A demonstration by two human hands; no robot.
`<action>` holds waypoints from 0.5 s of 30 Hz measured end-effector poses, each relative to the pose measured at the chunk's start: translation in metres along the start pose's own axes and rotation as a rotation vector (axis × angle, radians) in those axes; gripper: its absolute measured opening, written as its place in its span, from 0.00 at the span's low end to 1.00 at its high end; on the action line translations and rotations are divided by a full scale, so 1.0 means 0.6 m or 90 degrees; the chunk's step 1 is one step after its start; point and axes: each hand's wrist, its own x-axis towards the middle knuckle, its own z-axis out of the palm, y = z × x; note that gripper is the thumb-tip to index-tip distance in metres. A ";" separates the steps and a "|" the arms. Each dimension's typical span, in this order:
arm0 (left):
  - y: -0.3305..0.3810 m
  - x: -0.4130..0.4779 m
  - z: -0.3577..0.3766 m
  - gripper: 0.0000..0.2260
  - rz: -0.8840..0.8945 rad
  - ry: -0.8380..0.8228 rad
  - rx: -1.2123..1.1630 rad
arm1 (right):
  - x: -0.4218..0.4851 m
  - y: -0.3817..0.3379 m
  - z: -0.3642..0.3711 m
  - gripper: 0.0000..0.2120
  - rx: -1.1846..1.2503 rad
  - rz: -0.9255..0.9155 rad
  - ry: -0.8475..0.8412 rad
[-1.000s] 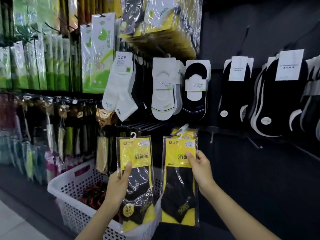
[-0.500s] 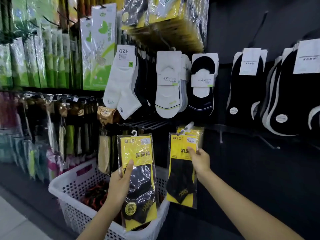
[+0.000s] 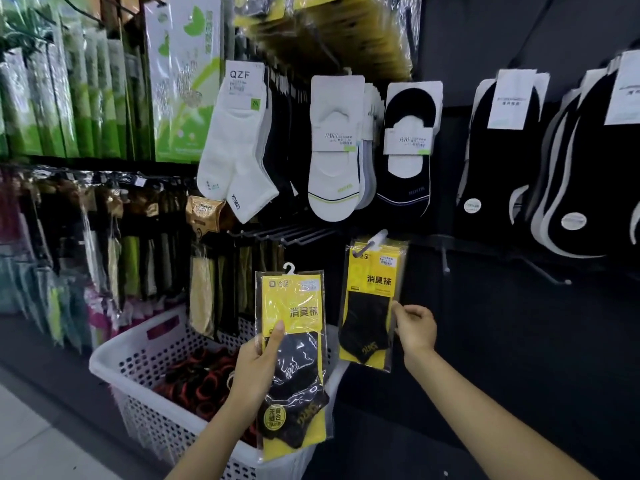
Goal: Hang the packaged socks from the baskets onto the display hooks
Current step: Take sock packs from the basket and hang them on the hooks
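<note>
1. Left grip [image 3: 252,372] is closed round the held sock pack [image 3: 294,341], thumb on its front, above the white basket [image 3: 138,344].
2. Right grip [image 3: 415,327] pinches the right edge of the hung sock pack [image 3: 370,306], which sits on the display hook [image 3: 375,239].
3. Likely handling: light, floppy, slick film. Best held at the stiffer card top, near the plastic hanger [image 3: 288,268].

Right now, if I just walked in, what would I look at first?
First, the bright yellow plastic packet of black socks in the middle, gripped by the left hand over a white holed plastic basket. Just right of it, a matching yellow packet hangs on a hook, its edge pinched by the right hand. Higher up, white ankle socks labelled QZF stand out against the dark display.
</note>
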 end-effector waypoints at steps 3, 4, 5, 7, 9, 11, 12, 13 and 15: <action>0.001 -0.007 0.013 0.26 -0.012 -0.048 -0.005 | -0.057 -0.019 -0.001 0.08 0.011 -0.008 -0.184; 0.004 -0.010 0.019 0.27 -0.022 -0.073 -0.005 | -0.077 -0.026 -0.003 0.09 0.007 -0.009 -0.253; 0.007 -0.014 0.023 0.27 -0.032 -0.093 -0.003 | -0.095 -0.031 -0.005 0.11 0.000 -0.011 -0.306; 0.015 -0.021 0.032 0.25 -0.037 -0.113 -0.009 | -0.124 -0.038 -0.010 0.13 -0.007 -0.033 -0.356; 0.024 -0.028 0.042 0.22 -0.021 -0.144 -0.011 | -0.143 -0.045 -0.017 0.11 0.003 -0.057 -0.357; 0.030 -0.036 0.052 0.20 0.006 -0.163 -0.013 | -0.153 -0.051 -0.026 0.09 0.025 -0.063 -0.347; 0.034 -0.042 0.057 0.17 0.022 -0.164 -0.020 | -0.155 -0.054 -0.030 0.08 0.036 -0.065 -0.342; 0.039 -0.047 0.062 0.14 0.037 -0.165 -0.036 | -0.157 -0.057 -0.034 0.08 0.046 -0.067 -0.334; 0.047 -0.053 0.069 0.13 0.050 -0.165 -0.078 | -0.158 -0.064 -0.042 0.07 0.056 -0.081 -0.305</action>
